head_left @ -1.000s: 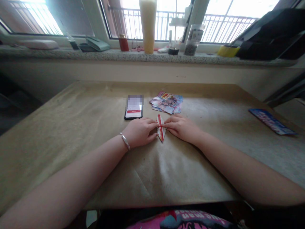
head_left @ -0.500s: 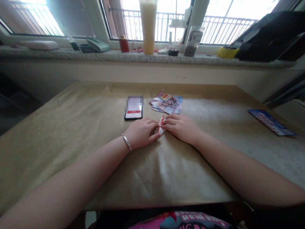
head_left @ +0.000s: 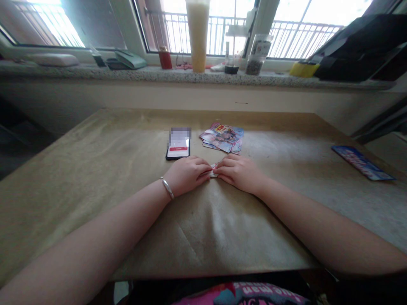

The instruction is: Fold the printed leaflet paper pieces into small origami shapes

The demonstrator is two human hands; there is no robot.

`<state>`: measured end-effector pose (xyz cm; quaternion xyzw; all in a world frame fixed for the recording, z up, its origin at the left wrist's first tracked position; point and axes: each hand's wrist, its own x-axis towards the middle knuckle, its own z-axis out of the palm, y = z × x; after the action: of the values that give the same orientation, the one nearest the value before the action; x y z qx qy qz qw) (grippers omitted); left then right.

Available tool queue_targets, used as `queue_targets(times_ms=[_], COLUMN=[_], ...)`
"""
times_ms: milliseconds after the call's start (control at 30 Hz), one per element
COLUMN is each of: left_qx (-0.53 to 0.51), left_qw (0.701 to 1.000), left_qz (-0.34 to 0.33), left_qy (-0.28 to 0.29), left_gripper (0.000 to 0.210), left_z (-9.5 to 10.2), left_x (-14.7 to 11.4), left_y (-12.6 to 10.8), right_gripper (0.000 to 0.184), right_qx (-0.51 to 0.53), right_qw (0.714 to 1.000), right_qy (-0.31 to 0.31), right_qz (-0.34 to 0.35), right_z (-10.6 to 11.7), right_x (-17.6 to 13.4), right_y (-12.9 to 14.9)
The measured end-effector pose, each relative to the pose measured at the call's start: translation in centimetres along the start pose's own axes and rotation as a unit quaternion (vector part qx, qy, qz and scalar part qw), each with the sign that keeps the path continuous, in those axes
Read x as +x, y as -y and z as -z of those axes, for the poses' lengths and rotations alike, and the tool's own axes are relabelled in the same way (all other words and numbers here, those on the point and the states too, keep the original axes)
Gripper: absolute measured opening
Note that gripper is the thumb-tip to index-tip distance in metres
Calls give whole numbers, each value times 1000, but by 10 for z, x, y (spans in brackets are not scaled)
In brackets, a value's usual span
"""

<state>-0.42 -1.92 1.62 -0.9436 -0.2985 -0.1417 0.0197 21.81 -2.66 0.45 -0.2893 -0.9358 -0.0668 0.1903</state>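
Observation:
Between my two hands lies a small red and white folded paper (head_left: 214,172), low over the tabletop and mostly hidden by fingers. My left hand (head_left: 187,174), with a silver bangle at the wrist, pinches its left side. From the right, my right hand (head_left: 239,171) grips the other side, thumb and fingers pressed together. The two sets of fingertips are close to each other. Just beyond them lies a loose stack of printed colour sheets (head_left: 224,137). A phone (head_left: 178,146) with a lit, partly blurred screen rests beyond my left hand.
A brown covering spreads over the table (head_left: 95,169). A blue printed strip (head_left: 361,162) lies at the right. Along the stone windowsill (head_left: 127,76) stand a tall yellowish tumbler (head_left: 199,38), a red container (head_left: 165,58), a clear jar (head_left: 257,57) and a black bag (head_left: 359,51).
The folded paper stood tilted up with more of its red showing; now it is lower and more covered by my fingers. My right hand has shifted slightly left. Phone and sheets stay put.

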Motion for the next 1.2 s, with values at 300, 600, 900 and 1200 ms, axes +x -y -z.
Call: queue_targets(times_ms=[300,600,900,1200], left_qx=[-31,111,59,13], left_qw=[999,993,997,999], left_qz=[-30,-39,3,-26], left_qy=[-13,12,44,14], left_gripper=[21,21,18,17], left_z=[-6,3,4,2], left_x=[1,3,2,1], left_y=[9,-3,-6,-2], right_gripper=[27,28,23,20], right_qx=[-36,-76,-22,15], right_qw=[999,996,995,993], right_qy=[14,36,20,10], right_qz=[-6,-23,-93,-120], right_z=[1,3,-2,-1], right_x=[0,4,4,4], right_y=[3,10,10,10])
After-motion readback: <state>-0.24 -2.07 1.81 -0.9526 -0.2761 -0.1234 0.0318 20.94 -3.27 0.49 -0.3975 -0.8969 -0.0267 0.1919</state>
